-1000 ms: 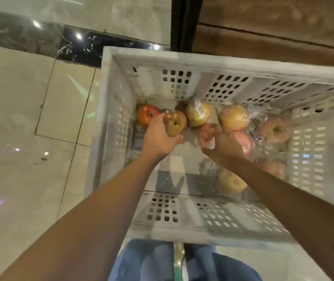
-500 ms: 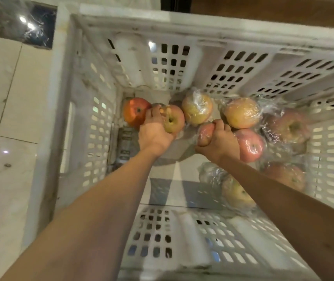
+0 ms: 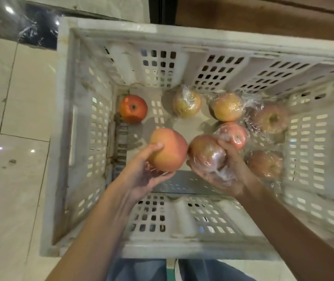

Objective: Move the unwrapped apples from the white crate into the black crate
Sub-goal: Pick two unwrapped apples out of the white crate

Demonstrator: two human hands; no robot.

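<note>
I look straight down into the white crate (image 3: 67, 138). My left hand (image 3: 141, 175) holds an unwrapped yellow-red apple (image 3: 168, 150), lifted above the crate floor. My right hand (image 3: 225, 175) grips a reddish apple in plastic wrap (image 3: 206, 152) beside it. One unwrapped red apple (image 3: 133, 108) lies in the far left corner. Several plastic-wrapped apples lie on the right half of the floor, among them a yellow one (image 3: 186, 102) and an orange one (image 3: 228, 107). The black crate is out of view.
The crate stands on pale shiny floor tiles (image 3: 10, 179). A dark marble strip (image 3: 30, 27) and a wooden wall panel (image 3: 263, 17) run behind it. Blue trouser legs (image 3: 137, 270) show at the bottom edge.
Both hands have come up and back from the far apples, each now turned palm-up with an apple in it. The camera tilted, showing more of the crate.
</note>
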